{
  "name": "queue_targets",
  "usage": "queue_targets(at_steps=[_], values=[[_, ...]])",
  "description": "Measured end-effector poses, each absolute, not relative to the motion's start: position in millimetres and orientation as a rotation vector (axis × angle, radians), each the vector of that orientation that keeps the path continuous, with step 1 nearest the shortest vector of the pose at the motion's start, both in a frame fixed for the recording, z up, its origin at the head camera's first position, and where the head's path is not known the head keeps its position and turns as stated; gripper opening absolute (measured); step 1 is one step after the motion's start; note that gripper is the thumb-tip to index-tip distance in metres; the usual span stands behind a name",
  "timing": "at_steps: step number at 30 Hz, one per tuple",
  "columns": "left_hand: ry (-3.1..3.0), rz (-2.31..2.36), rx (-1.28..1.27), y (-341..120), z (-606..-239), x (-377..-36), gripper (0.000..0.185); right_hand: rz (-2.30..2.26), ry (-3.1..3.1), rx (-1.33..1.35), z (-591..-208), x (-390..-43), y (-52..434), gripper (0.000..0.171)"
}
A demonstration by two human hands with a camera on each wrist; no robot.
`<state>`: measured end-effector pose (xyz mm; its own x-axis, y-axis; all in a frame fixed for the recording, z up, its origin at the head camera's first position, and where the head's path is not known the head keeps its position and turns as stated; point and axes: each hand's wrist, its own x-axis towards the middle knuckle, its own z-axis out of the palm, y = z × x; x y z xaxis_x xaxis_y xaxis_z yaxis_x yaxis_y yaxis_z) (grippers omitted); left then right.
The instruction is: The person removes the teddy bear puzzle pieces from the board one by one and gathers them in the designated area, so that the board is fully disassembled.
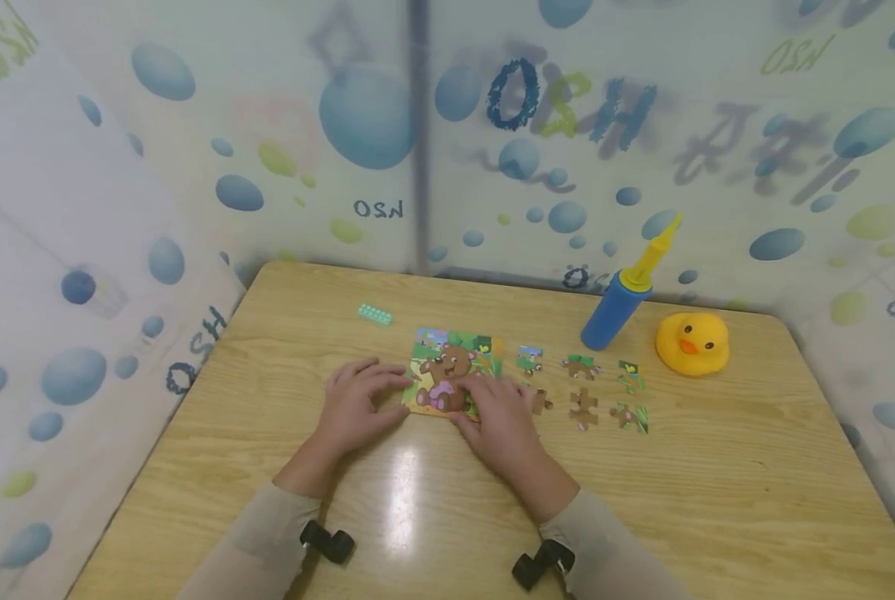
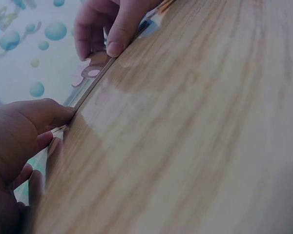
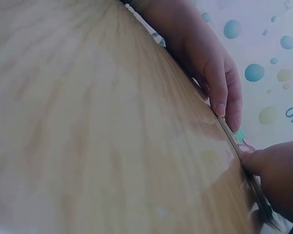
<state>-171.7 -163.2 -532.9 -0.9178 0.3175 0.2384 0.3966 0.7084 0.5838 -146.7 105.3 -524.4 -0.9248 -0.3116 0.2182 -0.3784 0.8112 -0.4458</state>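
A picture puzzle board [image 1: 425,347] of a brown bear lies flat on the wooden table. My left hand [image 1: 353,404] is at its left side, fingers nearly straight and thumb by the near left corner [image 2: 72,111]. Over the board's right part is my right hand [image 1: 503,421], with bent fingers on the picture and the thumb at the near edge. Whether a piece sits between that thumb and those fingers is hidden. Several loose pieces lie right of the board, among them a brown piece [image 1: 584,408] and a green-and-brown piece [image 1: 581,367].
Behind the loose pieces stands a blue and yellow hand pump [image 1: 614,312]. A yellow rubber duck [image 1: 692,343] sits to its right. At the back left lies a mint-green studded brick [image 1: 375,314]. A bubble-printed curtain [image 1: 297,217] surrounds the wooden table [image 1: 717,475].
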Motion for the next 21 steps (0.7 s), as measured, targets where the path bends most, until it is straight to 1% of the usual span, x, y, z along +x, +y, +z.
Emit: queue_targets(at_steps=[10,15,21], values=[[-2.814,-0.99,-0.58,-163.3,-531.1,-171.5,0.039,0.685,-2.727,0.594,-526.0,-144.7,105.8,0.049],[-2.814,-0.994,-0.582,-163.3,-529.7,-171.4,0.04,0.707,-2.604,0.644,-527.5,-144.1,107.3,0.046],[-2.813,-0.99,-0.583,-163.3,-529.9,-171.0,0.041,0.772,-2.559,0.546,-526.3,-142.9,107.9,0.039]])
